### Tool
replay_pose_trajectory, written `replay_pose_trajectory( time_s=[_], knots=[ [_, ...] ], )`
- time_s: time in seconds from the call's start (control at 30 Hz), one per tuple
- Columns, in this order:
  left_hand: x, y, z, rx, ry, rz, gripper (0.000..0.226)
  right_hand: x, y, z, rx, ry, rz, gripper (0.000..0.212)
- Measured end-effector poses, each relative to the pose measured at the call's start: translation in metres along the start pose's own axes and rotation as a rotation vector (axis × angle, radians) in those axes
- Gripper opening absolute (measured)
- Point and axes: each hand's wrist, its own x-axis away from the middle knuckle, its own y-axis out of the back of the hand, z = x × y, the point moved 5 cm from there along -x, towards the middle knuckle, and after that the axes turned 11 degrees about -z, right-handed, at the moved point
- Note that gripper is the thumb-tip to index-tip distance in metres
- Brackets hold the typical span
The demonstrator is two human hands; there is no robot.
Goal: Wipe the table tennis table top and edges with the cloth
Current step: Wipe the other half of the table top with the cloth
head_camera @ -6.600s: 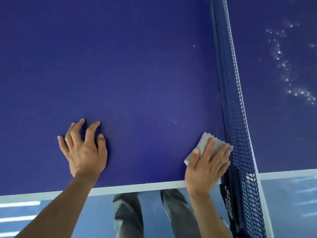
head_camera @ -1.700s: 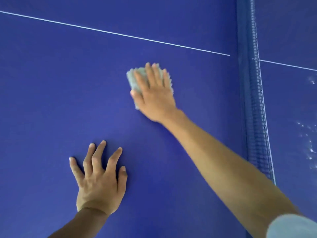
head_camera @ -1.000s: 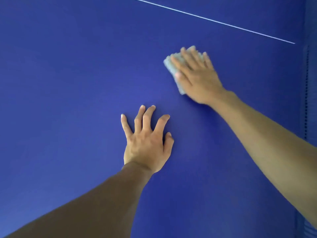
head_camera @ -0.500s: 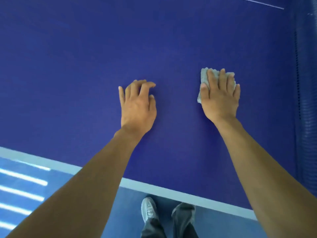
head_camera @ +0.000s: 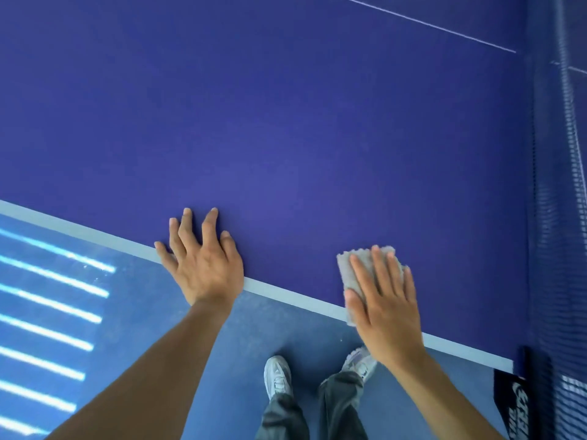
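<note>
Grip: right hand [head_camera: 386,306] flat, fingers straight, pressing the grey cloth [head_camera: 352,271] onto the table [head_camera: 286,122] across its near white edge line [head_camera: 286,292], 5 o'clock, probably to cover the border; left hand [head_camera: 203,271], splayed and holding nothing, braces at 7 o'clock.

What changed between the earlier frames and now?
The right hand drew the cloth back from near the centre line to the near white edge line, which the cloth now overlaps. The left hand slid back to that edge too. Same: right hand pressing flat on the cloth, left hand flat on the table.
</note>
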Motion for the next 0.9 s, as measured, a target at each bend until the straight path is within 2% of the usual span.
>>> replay_pose_trajectory(
  time_s=[0.17, 0.23, 0.3, 0.37, 0.53, 0.6, 0.67, 0.73, 0.77, 0.83, 0.9],
  knots=[
    [0.001, 0.0, 0.002, -0.001, -0.034, -0.007, 0.049, -0.013, 0.023, -0.091, -0.012, -0.56, 0.002, 0.074],
    [0.001, 0.001, 0.002, -0.003, -0.046, -0.008, 0.05, -0.035, 0.023, -0.088, -0.044, -0.717, -0.042, 0.074],
    [0.001, 0.002, 0.003, 0.003, -0.063, -0.015, 0.052, -0.061, 0.018, -0.065, -0.04, -0.785, -0.064, 0.068],
    [0.0, 0.002, 0.003, 0.007, -0.073, -0.027, 0.054, -0.088, 0.01, -0.023, -0.021, -0.674, -0.069, 0.066],
    [-0.001, 0.002, 0.003, -0.002, -0.068, -0.042, 0.054, -0.087, -0.018, 0.123, -0.038, 0.069, -0.008, 0.063],
    [-0.001, 0.003, 0.002, -0.01, -0.076, -0.047, 0.054, -0.075, -0.02, 0.138, -0.058, 0.216, 0.004, 0.06],
    [-0.001, 0.003, 0.003, -0.01, -0.08, -0.051, 0.053, -0.09, -0.012, 0.111, -0.031, 0.23, -0.01, 0.057],
    [-0.002, 0.001, 0.003, -0.005, -0.089, -0.059, 0.052, -0.125, -0.002, 0.055, 0.076, 0.073, -0.038, 0.056],
    [-0.002, 0.001, 0.003, -0.006, -0.098, -0.067, 0.052, -0.145, 0.003, 0.019, 0.119, -0.097, -0.033, 0.056],
    [-0.002, -0.001, 0.003, -0.013, -0.115, -0.098, 0.05, -0.191, 0.013, -0.039, 0.047, -0.45, -0.08, 0.059],
    [-0.001, 0.0, 0.0, -0.005, -0.138, -0.131, 0.048, -0.243, 0.02, -0.063, -0.068, -0.653, -0.14, 0.061]
  ],
)
